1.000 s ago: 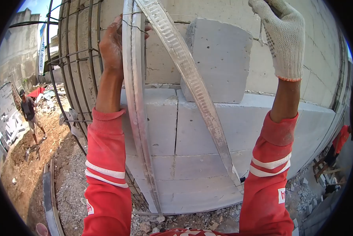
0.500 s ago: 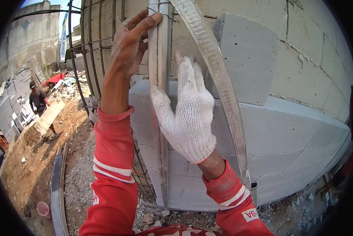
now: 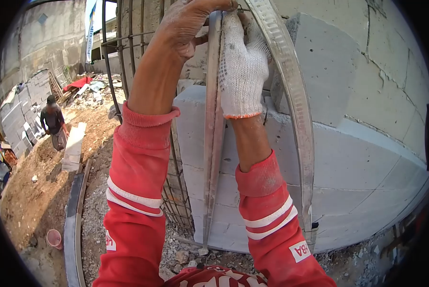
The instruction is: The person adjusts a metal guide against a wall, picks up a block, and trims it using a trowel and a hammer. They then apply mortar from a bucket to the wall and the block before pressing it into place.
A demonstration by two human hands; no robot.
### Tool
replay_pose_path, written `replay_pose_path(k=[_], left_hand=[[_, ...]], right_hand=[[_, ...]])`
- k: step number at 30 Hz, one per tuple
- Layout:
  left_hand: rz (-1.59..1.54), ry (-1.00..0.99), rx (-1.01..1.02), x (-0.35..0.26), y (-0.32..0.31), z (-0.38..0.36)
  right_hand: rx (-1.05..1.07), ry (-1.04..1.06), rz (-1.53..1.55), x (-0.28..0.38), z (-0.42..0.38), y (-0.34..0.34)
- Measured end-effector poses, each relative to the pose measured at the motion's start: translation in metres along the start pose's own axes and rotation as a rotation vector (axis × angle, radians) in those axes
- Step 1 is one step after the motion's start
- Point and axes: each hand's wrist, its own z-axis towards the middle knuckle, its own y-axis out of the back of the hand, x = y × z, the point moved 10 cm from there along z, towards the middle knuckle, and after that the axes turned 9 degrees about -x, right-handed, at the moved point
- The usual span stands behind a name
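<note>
A pair of narrow metal channels stands upright against the grey block wall, side by side. My bare left hand is at their upper end, its index finger bent across the front and its fingertips at the top edge of the view. Close against their right side is my right hand in a white knitted glove, thumb up and fingers curled. The fingertips of both hands meet near the top, where what they pinch is hidden. A slotted metal strip curves down just right of the glove.
Steel reinforcing bars rise left of the channels. Light grey blocks form the wall to the right. At left, a person stands beside a pale board on dirt ground. A pink bucket and a long dark beam lie lower left.
My gloved right hand has risen along the channels to meet my left hand. My left fingers have moved up and right, bending over the channel tops. The view has shifted slightly left.
</note>
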Motion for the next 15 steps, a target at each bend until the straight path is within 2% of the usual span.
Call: replay_pose_path(k=[2,3,5,6,8,11,13,15], left_hand=[[0.03,-0.006,0.017,-0.003,0.002,0.001],[0.035,0.033,0.053,0.004,0.0,0.007],[0.038,0.072,0.089,0.009,-0.001,0.014],[0.061,0.082,0.074,0.01,-0.001,0.015],[0.086,0.093,0.061,0.011,0.0,0.015],[0.077,0.063,0.044,0.005,0.001,0.015],[0.056,0.065,0.215,0.003,-0.009,0.014],[0.075,0.051,0.178,0.0,-0.006,0.013]], right_hand=[[-0.079,-0.034,0.193,-0.006,-0.002,0.002],[-0.077,-0.033,0.195,0.004,0.002,0.007],[-0.013,-0.584,0.496,-0.014,0.0,0.006],[-0.013,-0.584,0.496,-0.016,-0.002,0.005],[-0.025,-0.442,0.455,-0.012,0.002,0.007],[-0.031,-0.441,0.332,-0.014,0.006,0.008],[-0.022,-0.418,0.361,-0.011,0.007,0.008],[-0.012,-0.394,0.395,-0.01,0.009,0.006]])
